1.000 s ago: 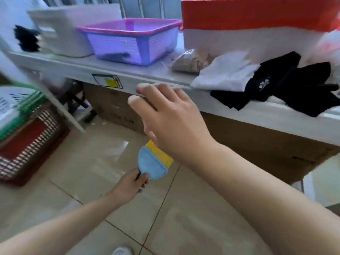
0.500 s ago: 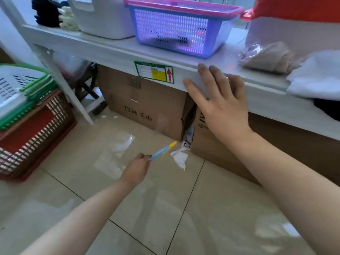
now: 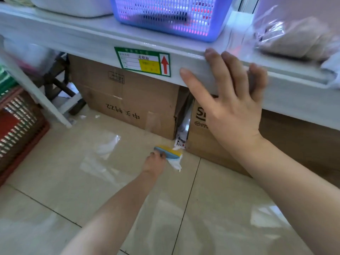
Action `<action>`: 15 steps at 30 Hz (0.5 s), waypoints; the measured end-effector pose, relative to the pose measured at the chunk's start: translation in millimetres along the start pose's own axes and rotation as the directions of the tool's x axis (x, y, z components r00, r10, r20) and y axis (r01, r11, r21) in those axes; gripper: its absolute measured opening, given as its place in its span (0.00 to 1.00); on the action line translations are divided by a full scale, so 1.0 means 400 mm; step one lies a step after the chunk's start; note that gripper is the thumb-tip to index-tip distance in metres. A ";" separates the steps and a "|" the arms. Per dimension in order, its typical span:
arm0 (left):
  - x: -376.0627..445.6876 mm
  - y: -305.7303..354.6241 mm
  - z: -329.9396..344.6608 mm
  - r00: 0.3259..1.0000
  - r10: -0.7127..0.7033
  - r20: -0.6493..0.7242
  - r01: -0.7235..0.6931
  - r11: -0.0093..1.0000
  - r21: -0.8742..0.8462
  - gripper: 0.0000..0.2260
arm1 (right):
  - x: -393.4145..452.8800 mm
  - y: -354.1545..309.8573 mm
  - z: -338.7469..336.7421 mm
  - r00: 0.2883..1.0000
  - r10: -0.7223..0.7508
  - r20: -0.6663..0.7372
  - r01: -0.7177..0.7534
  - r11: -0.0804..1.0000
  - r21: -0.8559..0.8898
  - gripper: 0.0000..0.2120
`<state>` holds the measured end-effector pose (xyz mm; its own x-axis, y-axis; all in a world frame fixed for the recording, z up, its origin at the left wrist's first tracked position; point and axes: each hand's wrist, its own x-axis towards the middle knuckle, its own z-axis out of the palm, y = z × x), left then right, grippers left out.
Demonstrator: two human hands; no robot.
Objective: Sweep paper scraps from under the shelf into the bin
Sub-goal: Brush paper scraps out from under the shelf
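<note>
My left hand (image 3: 156,161) is low over the tiled floor, shut on a small blue brush with yellow bristles (image 3: 170,154). The bristles touch a crumpled white paper scrap (image 3: 176,163) lying in front of the gap between two cardboard boxes. More printed paper (image 3: 181,139) is wedged in that gap. My right hand (image 3: 230,100) lies flat with fingers spread on the front edge of the white shelf (image 3: 103,46). Small white scraps (image 3: 82,116) lie further left by the shelf leg. No bin is in view.
Two cardboard boxes (image 3: 128,105) (image 3: 294,137) fill the space under the shelf. A blue-purple basket (image 3: 171,13) and a bag (image 3: 298,37) sit on the shelf. A red crate (image 3: 18,129) stands at the left, beside a slanted white leg (image 3: 38,100).
The view has dropped and come closer to the shelf. My left hand pushed the brush forward onto the paper scrap by the box gap. My right hand stayed on the shelf edge.
</note>
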<state>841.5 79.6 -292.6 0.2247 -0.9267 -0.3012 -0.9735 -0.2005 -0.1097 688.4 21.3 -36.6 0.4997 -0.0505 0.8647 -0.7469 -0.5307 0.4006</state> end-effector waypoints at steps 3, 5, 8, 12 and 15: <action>-0.028 -0.010 0.031 0.999 -0.008 0.052 0.011 0.997 -0.070 0.16 | -0.002 0.004 -0.002 1.000 -0.005 0.018 0.005 1.000 0.001 0.26; -0.062 -0.039 0.058 0.996 0.083 -0.023 -0.084 0.994 -0.063 0.15 | -0.003 0.005 -0.004 1.000 -0.003 0.024 0.003 1.000 0.001 0.26; -0.100 -0.107 0.092 0.987 0.155 -0.031 -0.156 0.987 -0.027 0.22 | -0.003 0.004 -0.007 1.000 0.001 0.024 -0.001 1.000 0.004 0.25; -0.138 -0.147 0.069 0.980 0.143 -0.136 -0.147 0.989 -0.022 0.25 | -0.002 0.004 -0.009 0.999 0.001 0.034 -0.001 1.000 0.001 0.26; -0.111 -0.148 0.051 0.969 0.181 -0.168 -0.190 0.981 -0.038 0.20 | -0.002 0.004 -0.012 0.999 -0.003 0.050 0.004 1.000 -0.007 0.26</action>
<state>890.0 139.2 -291.9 0.0345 -0.9878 -0.1521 -0.9994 -0.0326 -0.0148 684.9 24.4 -35.1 0.5232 -0.0907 0.8474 -0.7482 -0.5248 0.4058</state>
